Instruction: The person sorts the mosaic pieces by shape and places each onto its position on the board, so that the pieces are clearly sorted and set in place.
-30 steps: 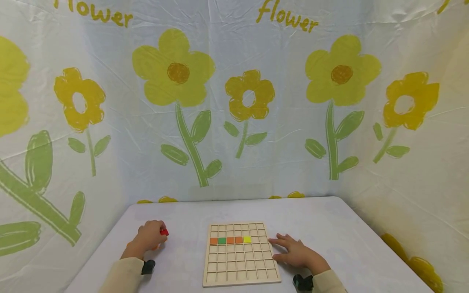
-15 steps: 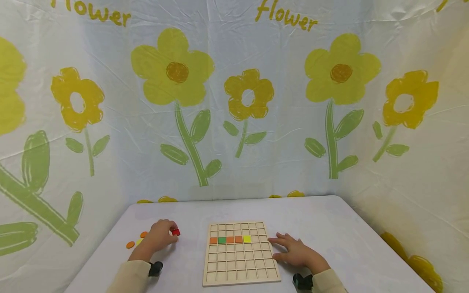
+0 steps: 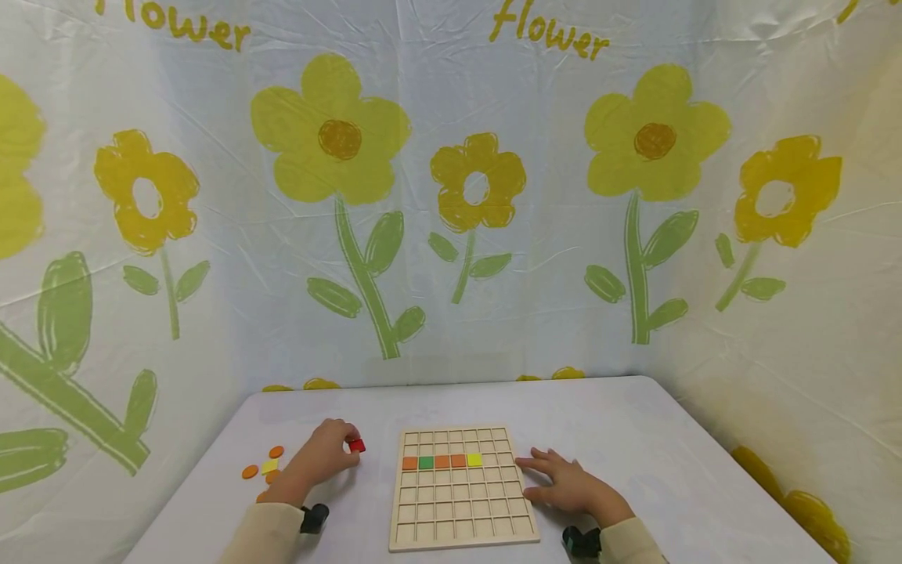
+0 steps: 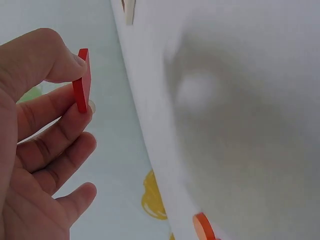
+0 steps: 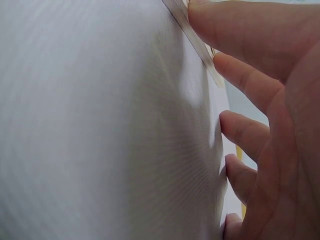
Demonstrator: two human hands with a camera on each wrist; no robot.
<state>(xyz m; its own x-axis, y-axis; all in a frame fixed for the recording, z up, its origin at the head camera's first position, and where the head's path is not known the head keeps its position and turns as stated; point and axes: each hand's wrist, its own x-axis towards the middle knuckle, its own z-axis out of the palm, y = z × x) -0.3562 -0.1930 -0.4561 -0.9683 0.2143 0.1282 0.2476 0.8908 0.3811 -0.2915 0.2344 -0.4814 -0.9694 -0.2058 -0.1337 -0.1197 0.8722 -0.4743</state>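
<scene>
My left hand point(image 3: 320, 458) pinches a flat red square tile point(image 4: 83, 82) between thumb and fingers, raised above the table left of the board. The wooden grid board point(image 3: 451, 526) lies flat, with one row holding an orange tile point(image 3: 410, 463), a green tile point(image 3: 426, 463), two more orange tiles point(image 3: 450, 461) and a yellow tile point(image 3: 474, 460). At the board's right edge rests my right hand point(image 3: 564, 483), its fingers spread and relaxed. In the right wrist view, thumb and index fingertip touch the board's edge point(image 5: 192, 32), while the other fingertips rest on the table.
Left of my left forearm lie several round orange pieces point(image 3: 250, 471) and a yellow square piece point(image 3: 270, 467), some partly hidden by the wrist. The white table point(image 3: 599, 415) ends at a flower-printed cloth point(image 3: 535, 329) behind and at both sides.
My left hand has moved right toward the board with the red tile, uncovering the loose orange and yellow pieces. The right hand and the board stay in place.
</scene>
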